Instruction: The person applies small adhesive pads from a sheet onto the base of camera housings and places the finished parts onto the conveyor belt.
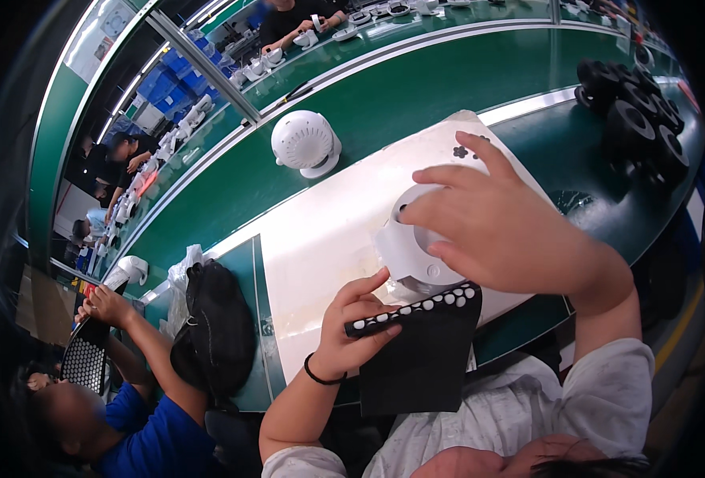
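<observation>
My left hand (351, 323) pinches the folded upper edge of a black sheet (420, 370) that carries rows of round white dots. The rest of the sheet hangs down over the table's near edge. Just beyond it, a white rounded plastic housing (400, 251) lies on the pale work mat (313, 263). Over the housing is my right hand (500, 219), its fingers spread and its fingertips at the housing's opening. A small dark spot shows beside one fingertip; I cannot tell whether it is a hole or a loose piece. The palm hides much of the housing.
A white unit with a vented round head (303, 139) stands beyond the mat. Black ring-shaped parts (635, 119) are piled at the right. A black bag (217, 327) lies at the left, near a co-worker in a blue shirt (157, 434) holding a dotted sheet (86, 358).
</observation>
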`<state>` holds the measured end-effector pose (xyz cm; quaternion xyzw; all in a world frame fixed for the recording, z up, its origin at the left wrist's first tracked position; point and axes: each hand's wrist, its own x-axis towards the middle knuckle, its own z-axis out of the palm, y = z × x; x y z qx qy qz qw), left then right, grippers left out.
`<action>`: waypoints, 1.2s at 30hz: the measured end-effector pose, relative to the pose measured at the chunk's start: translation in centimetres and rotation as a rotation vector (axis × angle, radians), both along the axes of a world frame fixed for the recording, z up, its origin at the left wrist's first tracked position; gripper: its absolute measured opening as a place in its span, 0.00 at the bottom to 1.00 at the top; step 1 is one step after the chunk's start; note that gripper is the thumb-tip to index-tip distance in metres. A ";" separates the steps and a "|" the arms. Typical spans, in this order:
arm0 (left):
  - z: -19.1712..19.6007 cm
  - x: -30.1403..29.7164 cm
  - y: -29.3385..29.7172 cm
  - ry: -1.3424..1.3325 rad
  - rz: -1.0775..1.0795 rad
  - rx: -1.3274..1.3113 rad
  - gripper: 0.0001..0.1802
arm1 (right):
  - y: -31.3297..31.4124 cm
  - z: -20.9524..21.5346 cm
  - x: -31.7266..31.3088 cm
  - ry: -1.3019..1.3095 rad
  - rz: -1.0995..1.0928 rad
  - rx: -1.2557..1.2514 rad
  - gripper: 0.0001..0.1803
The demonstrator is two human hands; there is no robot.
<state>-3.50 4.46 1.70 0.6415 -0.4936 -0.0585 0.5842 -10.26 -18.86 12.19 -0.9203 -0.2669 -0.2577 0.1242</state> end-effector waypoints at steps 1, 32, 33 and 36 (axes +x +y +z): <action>0.1 -0.1 0.1 0.014 -0.003 0.006 0.13 | -0.2 0.4 -0.2 0.043 0.046 0.100 0.11; 0.0 0.9 2.9 0.004 0.001 -0.011 0.11 | 5.5 1.0 -2.8 0.178 0.011 -0.112 0.24; 0.1 0.8 2.6 0.001 -0.018 -0.042 0.12 | 5.9 1.1 -3.2 0.182 -0.012 -0.099 0.23; 0.2 0.7 2.3 -0.004 -0.054 -0.070 0.12 | 6.5 0.5 -2.9 0.164 -0.088 -0.006 0.19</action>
